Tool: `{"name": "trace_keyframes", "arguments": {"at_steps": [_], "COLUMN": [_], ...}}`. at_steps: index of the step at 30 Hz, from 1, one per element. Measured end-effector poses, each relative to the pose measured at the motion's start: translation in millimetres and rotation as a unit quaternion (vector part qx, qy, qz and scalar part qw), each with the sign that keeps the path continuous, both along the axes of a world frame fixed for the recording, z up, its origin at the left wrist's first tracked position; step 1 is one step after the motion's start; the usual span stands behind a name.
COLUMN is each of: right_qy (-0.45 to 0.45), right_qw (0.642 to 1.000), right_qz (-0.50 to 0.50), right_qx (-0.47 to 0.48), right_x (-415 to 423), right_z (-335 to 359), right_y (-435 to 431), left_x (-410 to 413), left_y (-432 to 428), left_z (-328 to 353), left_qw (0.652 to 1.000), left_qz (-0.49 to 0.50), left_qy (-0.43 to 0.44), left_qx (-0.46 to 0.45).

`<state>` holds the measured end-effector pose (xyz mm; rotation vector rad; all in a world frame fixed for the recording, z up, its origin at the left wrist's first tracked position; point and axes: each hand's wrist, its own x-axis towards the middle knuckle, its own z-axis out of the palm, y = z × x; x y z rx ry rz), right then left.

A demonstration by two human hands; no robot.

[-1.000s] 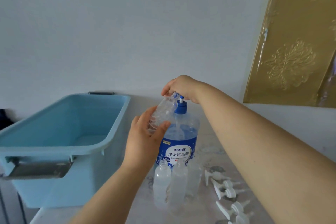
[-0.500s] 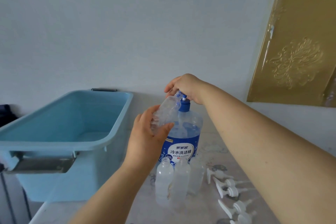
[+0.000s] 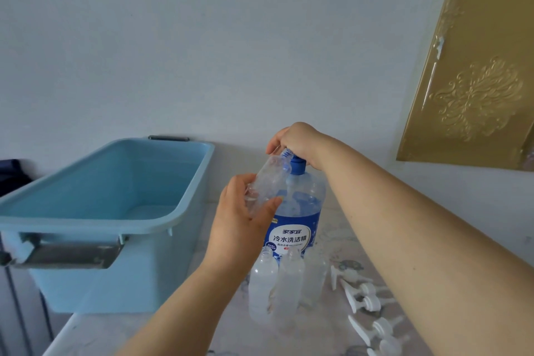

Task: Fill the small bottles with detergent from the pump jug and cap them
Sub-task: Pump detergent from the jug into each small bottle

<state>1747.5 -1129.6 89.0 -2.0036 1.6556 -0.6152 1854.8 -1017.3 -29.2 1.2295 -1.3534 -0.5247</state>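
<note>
Blue-labelled, blue-collared clear plastic pump jug (image 3: 300, 211) stands near the back of the pale marbled table (image 3: 341, 243). Right hand (image 3: 297, 140) is on top, fingers curled down over the pump head; the spout is hidden under them. Left hand (image 3: 242, 220) wraps fingers and thumb round the lower body of a clear small plastic bottle (image 3: 267, 182), held tilted with its mouth up at the spout.

Three frosted small bottles (image 3: 284, 286) stand uncapped just in front of the jug. White pump caps (image 3: 361, 298) lie loose to their right. Light blue plastic tub (image 3: 101, 211) sits at the left.

Filling step, by the look of it. The fill level is hard to read. Advice:
- Seat the bottle mouth right under the spout before each press.
- Press slow, full strokes straight down so the jug doesn't rock.
- Bring the bottle upright as it fills.
- Stop below the neck, leaving room for the cap's tube.
</note>
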Motion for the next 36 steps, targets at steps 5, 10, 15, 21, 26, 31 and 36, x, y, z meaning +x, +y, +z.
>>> {"name": "trace_keyframes", "arguments": {"at_steps": [5,10,15,21,26,31,36], "right_qy": [-0.054,-0.077,-0.094,-0.067,-0.116,-0.117,-0.097], "right_qw": [0.998,0.997,0.996,0.998,0.993,0.993,0.995], "right_qz": [-0.003,-0.001,-0.004,-0.003,-0.021,-0.014,-0.001], "right_qx": [0.015,0.016,-0.01,-0.015,-0.003,-0.006,-0.021], "right_x": [-3,-6,-7,-4,-7,-8,-6], "right_z": [10,12,-4,-5,5,5,-7], "right_y": [8,8,-2,1,1,2,-1], "left_x": [1,3,4,5,5,5,4], "left_y": [1,-1,-2,-1,-1,-3,-3], "left_z": [12,17,9,6,17,17,9], "left_qw": [1.0,1.0,1.0,1.0,1.0,1.0,1.0], "left_qz": [0.004,-0.002,-0.004,-0.001,-0.004,0.0,0.001], "left_qy": [-0.016,-0.017,-0.023,-0.022,-0.021,-0.022,-0.021], "left_qx": [-0.016,-0.017,-0.007,0.002,-0.007,-0.012,-0.007]}}
